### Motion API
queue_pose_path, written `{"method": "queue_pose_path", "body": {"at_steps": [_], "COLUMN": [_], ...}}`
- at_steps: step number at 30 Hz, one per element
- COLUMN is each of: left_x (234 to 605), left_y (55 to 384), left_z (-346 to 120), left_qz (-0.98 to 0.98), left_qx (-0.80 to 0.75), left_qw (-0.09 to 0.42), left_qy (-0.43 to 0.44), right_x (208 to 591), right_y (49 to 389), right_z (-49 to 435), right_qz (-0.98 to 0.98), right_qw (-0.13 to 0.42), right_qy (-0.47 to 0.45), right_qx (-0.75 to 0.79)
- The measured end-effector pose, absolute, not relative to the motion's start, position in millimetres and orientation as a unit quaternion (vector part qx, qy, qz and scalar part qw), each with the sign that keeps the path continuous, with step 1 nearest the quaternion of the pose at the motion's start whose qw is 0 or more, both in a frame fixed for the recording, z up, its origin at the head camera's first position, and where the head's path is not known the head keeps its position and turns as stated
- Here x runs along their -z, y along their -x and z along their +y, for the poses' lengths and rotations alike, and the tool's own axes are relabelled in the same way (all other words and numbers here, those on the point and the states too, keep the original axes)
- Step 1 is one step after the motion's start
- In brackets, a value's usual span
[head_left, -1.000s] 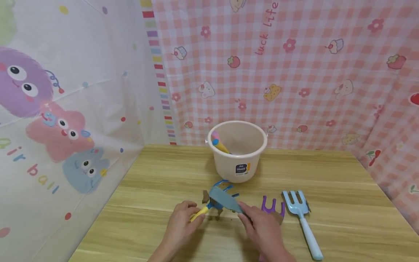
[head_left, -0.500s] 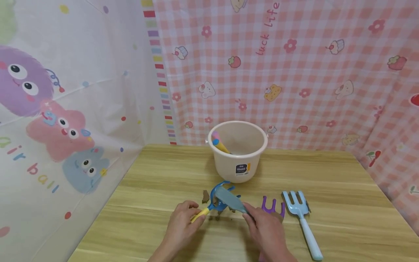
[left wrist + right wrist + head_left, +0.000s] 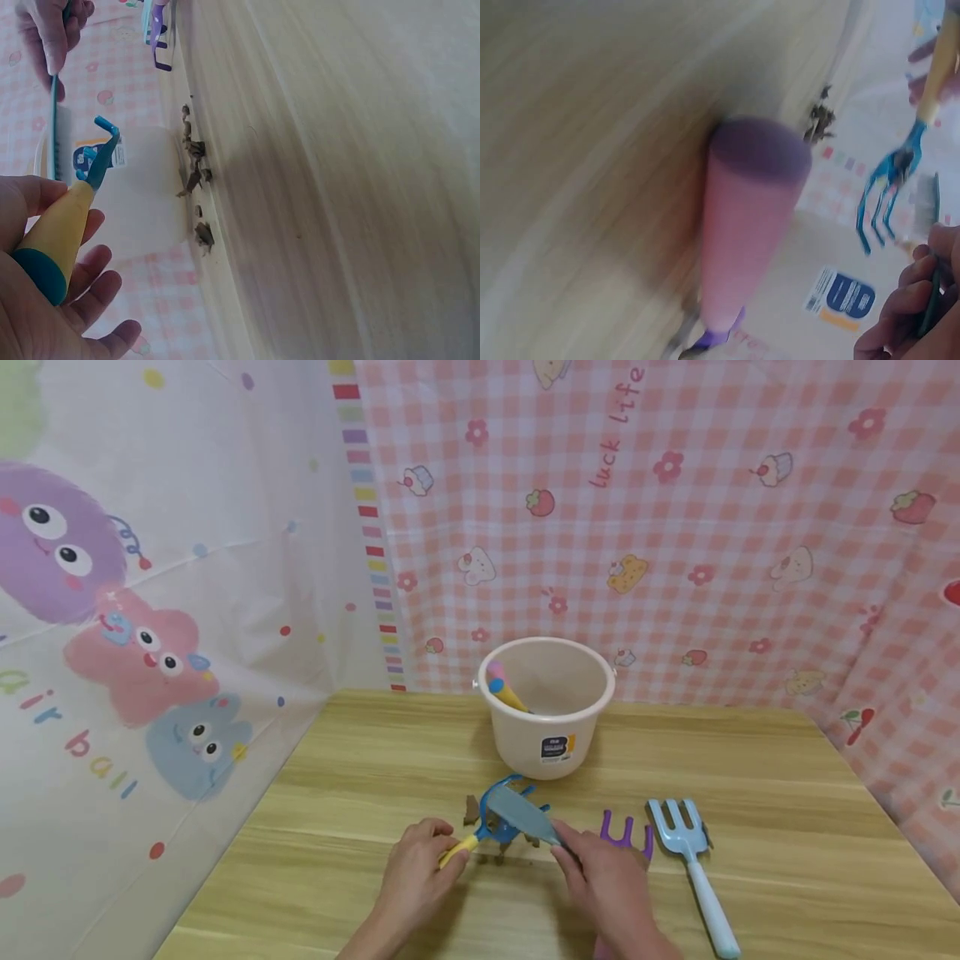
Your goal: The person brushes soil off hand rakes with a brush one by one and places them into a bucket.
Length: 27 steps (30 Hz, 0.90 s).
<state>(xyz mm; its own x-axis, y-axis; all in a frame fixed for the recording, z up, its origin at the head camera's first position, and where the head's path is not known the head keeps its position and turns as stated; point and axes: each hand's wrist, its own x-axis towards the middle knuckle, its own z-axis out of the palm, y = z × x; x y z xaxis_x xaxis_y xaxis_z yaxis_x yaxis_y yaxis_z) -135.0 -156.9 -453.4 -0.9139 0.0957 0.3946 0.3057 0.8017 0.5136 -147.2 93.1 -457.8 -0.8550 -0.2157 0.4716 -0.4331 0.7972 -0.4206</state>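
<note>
My left hand (image 3: 420,870) holds a small hand rake by its yellow handle (image 3: 64,232), the blue tines (image 3: 889,180) pointing away and a dark clump showing on its head. In my right hand (image 3: 613,889) is a grey-green brush (image 3: 523,814), gripped by its handle; its pale bristles (image 3: 924,206) face the rake. From the head view the brush lies across the rake's head. Brown dirt crumbs (image 3: 471,810) are scattered on the table around and under the rake.
A cream bucket (image 3: 517,747) stands behind the hands with pink and yellow handles inside. Right of it lie a purple rake (image 3: 617,831) with a pink handle (image 3: 750,232), partly under my right hand, and a light blue fork (image 3: 705,893). Patterned cloths hang behind the wooden table (image 3: 360,760).
The brush has shifted in short strokes over the rake's head, first right and down, then slightly back left. The left hand and rake stay almost in place.
</note>
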Motion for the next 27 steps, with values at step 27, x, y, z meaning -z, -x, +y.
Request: {"method": "queue_pose_path", "body": {"at_steps": [27], "left_x": [457], "left_y": [136], "left_z": [-159], "left_qz": [-0.933], "left_qx": [0.285], "left_qw": [0.199], "left_qy": [0.089], "right_x": [467], "right_y": [145], "right_z": [104], "right_qz": [-0.938], "right_qw": [0.226], "right_qy": [-0.134], "right_qx": [-0.226]}}
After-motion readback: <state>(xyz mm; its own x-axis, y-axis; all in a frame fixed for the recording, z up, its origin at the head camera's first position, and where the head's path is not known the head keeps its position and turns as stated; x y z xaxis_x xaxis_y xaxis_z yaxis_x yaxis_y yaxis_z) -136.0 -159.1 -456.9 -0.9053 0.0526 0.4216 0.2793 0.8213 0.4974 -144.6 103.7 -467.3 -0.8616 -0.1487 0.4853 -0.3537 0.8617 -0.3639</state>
